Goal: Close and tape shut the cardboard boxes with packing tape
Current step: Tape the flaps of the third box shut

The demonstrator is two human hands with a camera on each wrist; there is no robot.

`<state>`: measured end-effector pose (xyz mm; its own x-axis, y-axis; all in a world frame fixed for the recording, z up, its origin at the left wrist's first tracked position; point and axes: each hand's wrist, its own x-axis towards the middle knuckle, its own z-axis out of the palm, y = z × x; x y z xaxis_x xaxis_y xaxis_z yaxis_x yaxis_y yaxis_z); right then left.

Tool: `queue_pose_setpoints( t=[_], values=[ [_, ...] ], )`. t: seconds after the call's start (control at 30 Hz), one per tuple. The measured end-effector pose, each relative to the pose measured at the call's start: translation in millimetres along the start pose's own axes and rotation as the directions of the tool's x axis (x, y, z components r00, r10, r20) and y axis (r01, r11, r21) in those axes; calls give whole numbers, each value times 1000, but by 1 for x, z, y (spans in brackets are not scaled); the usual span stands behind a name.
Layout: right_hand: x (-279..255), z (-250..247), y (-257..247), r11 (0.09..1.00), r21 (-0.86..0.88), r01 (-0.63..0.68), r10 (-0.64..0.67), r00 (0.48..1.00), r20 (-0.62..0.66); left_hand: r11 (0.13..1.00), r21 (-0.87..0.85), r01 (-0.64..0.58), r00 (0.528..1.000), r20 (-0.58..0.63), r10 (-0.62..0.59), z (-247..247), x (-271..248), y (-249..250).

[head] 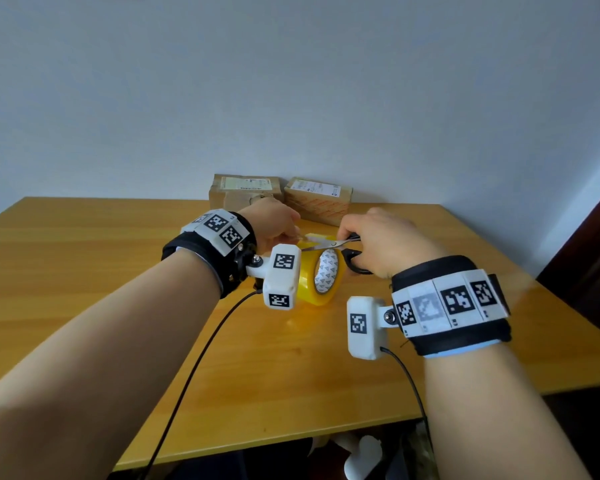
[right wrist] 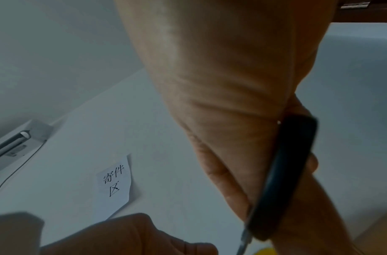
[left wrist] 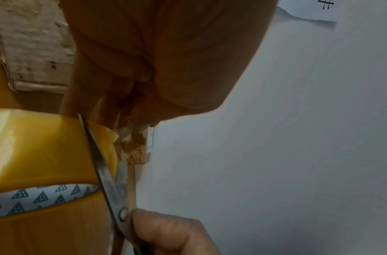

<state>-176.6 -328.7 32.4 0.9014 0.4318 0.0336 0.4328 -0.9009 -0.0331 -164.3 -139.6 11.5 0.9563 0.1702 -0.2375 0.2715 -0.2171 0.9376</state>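
Cardboard boxes, two in number, stand side by side at the far edge of the wooden table (head: pixel 84 258) against the wall: the left box (head: pixel 245 190) and the right box (head: pixel 321 199). Each carries a white shipping label on top, its print too small to read; the right box also bears red printing on its near face, likewise illegible. One roll of yellow packing tape (head: pixel 321 277) stands on edge near the table's middle, well apart from the boxes, its white core printed with small triangle marks. One pair of scissors (head: pixel 333 242) with black handles is present. The right hand (head: pixel 385 242) grips the handles, fingers curled through the loops; the blades lie across the free strip of tape above the roll. The left hand (head: pixel 274 225) pinches the crumpled end of that strip between fingertips, as the left wrist view shows. Both hands partly hide the strip, and the left box's lower front is covered by the left hand. One paper sign (right wrist: pixel 115 182) on the wall reads "寄件区".
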Motion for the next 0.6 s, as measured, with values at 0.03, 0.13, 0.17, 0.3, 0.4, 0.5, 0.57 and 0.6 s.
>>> queue_pose_setpoints(
  t=[0.03, 0.13, 0.17, 0.3, 0.4, 0.5, 0.57, 0.6],
  values=[
    [2, 2, -1, 1000, -11, 3, -3, 1000, -5, 1000, 1, 0, 1000, -3, 0, 0, 0, 0],
    [5, 4, -3, 999, -34, 6, -6, 1000, -8, 999, 29, 13, 1000, 0, -13, -2, 2, 0],
    [6, 5, -3, 1000, -29, 8, -8, 1000, -10, 999, 46, 11, 1000, 12, -11, -2, 2, -1],
    [10, 5, -2, 1000, 11, 7, -7, 1000, -24, 995, 100, 22, 999, 33, -25, -6, 5, -4],
    [17, 4, -6, 1000, 11, -27, 27, 1000, 10, 993, 114, 2, 997, 70, -10, -7, 9, -6],
    [21, 8, -10, 1000, 8, -26, 26, 1000, -10, 996, -46, 71, 993, 97, -66, -14, 14, -10],
    [21, 12, -11, 1000, 19, -17, 17, 999, -31, 974, -181, 138, 984, 134, -115, -21, 16, -13],
    [21, 14, -10, 999, 31, -22, 23, 999, -27, 957, -238, 165, 980, 152, -131, -24, 16, -13]
  ],
)
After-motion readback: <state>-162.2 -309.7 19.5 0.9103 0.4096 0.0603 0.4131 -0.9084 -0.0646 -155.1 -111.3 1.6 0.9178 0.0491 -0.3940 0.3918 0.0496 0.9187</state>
